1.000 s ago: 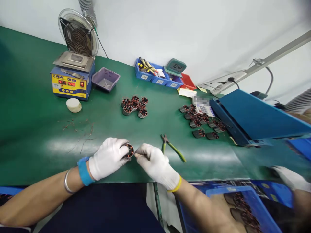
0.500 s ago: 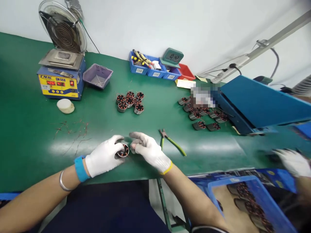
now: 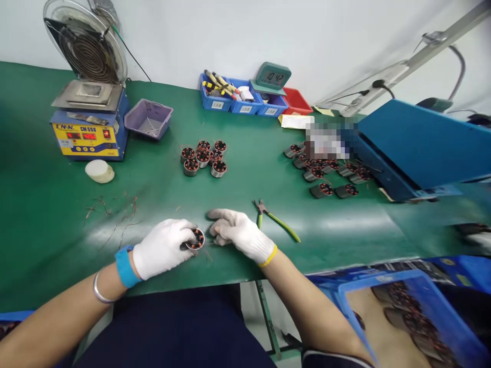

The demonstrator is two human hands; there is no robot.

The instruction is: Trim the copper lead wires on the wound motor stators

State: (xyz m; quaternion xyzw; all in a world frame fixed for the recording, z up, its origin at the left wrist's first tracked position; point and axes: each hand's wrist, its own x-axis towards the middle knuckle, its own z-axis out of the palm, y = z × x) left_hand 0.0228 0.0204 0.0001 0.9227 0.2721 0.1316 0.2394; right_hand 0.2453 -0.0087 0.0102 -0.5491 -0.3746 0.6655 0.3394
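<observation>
My left hand [image 3: 164, 248], in a white glove, grips a motor stator [image 3: 197, 238] with copper windings and a silver rim, low over the bench near its front edge. Just to the right, my right hand [image 3: 241, 234], also gloved, is held apart from the stator. Its index finger is stretched out and the other fingers are loosely bent, with nothing visible in them. Thin wire bits [image 3: 208, 255] lie beside the stator. Green-handled cutting pliers [image 3: 282, 225] rest on the bench right of my right hand. Beyond both hands stands a group of several stators [image 3: 202, 158].
At the left are a blue-yellow solder pot [image 3: 90, 133], a purple tray [image 3: 148, 120], a white pad [image 3: 99, 171] and wire scraps [image 3: 123, 217]. More stators [image 3: 322, 190] stand right, beside a blue sloped stand [image 3: 422, 148]. A blue bin [image 3: 399, 278] sits lower right.
My right hand has drawn slightly away from the stator, and wire bits now show beside it. The view has shifted a little. A co-worker's gloved hand at the right has moved mostly out of view.
</observation>
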